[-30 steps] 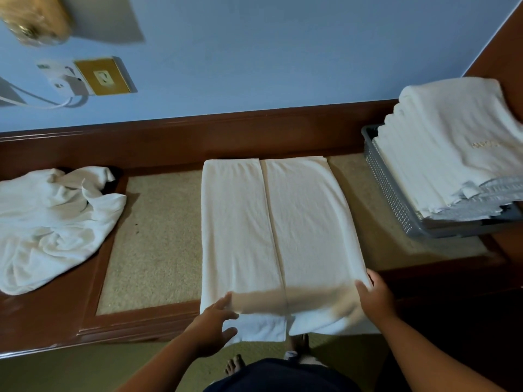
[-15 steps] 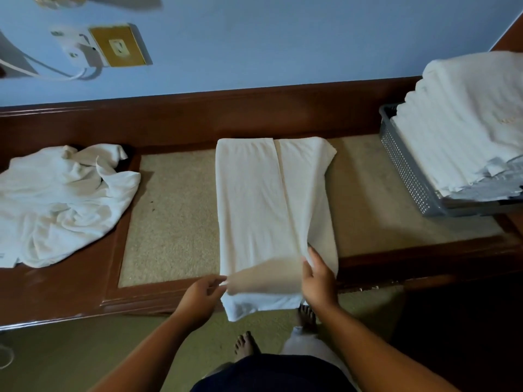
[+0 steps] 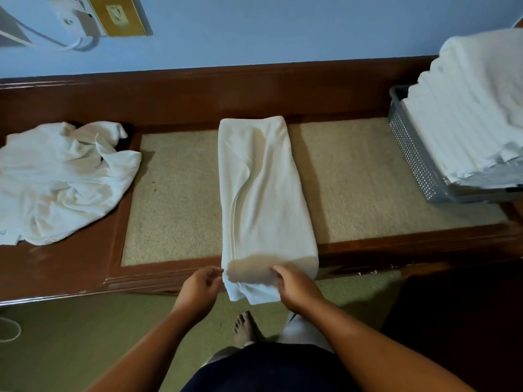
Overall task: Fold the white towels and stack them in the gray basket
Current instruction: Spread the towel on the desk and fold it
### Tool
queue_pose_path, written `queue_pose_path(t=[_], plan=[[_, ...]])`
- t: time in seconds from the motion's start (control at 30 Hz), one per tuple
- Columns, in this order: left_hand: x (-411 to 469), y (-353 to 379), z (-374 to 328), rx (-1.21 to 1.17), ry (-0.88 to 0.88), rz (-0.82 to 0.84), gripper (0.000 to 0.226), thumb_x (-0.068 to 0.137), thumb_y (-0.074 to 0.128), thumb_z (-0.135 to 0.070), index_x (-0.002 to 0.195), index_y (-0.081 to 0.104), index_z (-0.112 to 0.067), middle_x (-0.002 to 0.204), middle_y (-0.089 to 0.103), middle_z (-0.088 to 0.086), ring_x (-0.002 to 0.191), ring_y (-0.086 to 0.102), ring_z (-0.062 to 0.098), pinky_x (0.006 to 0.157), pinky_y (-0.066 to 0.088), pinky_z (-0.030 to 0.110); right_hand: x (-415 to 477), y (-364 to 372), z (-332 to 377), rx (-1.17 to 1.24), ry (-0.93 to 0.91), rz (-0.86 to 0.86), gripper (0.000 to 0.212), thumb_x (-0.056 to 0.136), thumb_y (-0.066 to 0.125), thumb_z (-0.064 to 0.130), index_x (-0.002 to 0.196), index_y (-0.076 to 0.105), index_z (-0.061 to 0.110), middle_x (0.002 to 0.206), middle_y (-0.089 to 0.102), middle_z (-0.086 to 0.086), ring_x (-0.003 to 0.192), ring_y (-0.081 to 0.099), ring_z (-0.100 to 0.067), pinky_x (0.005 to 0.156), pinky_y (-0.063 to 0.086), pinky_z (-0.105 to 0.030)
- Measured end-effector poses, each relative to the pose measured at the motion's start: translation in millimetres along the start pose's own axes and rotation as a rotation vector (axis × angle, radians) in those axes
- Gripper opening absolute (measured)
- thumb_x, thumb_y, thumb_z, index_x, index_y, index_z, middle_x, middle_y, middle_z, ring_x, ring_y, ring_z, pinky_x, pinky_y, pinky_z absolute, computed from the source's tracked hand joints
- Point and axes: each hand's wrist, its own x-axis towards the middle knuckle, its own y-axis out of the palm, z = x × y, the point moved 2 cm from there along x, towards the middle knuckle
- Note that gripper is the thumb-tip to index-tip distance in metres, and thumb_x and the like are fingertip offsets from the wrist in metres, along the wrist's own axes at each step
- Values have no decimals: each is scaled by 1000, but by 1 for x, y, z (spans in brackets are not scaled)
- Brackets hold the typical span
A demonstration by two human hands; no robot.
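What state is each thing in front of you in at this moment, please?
Middle towel, folded into a long strip, near end hanging over the bench edge.
Left towel, crumpled, unfolded.
Basket, filled above its rim.
Towel stack, folded, in the basket.
Right grip, holding the middle towel's near end.
Left grip, at that end's left edge; hold unclear.

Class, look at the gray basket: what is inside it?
A stack of folded white towels rises above the rim of the gray basket. Its floor and any lower contents are covered.
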Motion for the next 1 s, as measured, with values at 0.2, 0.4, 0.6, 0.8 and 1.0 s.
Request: queue_pose_path(t=[0.2,0.4,0.6,0.8,1.0], plan=[[4,35,-21,117,22,184,18,100,58,-31,114,69,-29,102,69,-16,86,64,-2,70,49,18,1,-26,-75,-193,251,58,26,89,56,25,111,67,25,119,66,-2,108,64,-26,88,54,-37],[5,61,-31,188,-1,290,21,100,59,-34,118,68,-28,111,68,-14,92,64,2,82,52,25,-13,14,-118,-287,64,-16,61,87,64,14,144,45,21,147,44,-4,131,47,-28,102,46,-42],[9,68,-13,325,-13,391,24,100,60,-35,121,65,-25,111,66,-12,94,64,7,82,49,26,-20,63,-150,-146,389,350,35,101,47,16,133,60,9,131,60,-17,126,55,-33,98,44,-30],[16,61,5,391,-54,368,27,100,59,-37,122,67,-24,111,67,-12,99,64,10,92,52,32,0,50,-139,413,523,-210,42,87,69,14,127,56,15,133,52,-9,113,60,-27,94,52,-36],[22,56,-17,349,47,280,14,99,60,-30,109,69,-30,102,70,-15,87,66,1,80,53,27,14,35,-137,78,434,53,42,105,46,26,141,52,4,151,44,-16,138,43,-31,113,35,-36]])
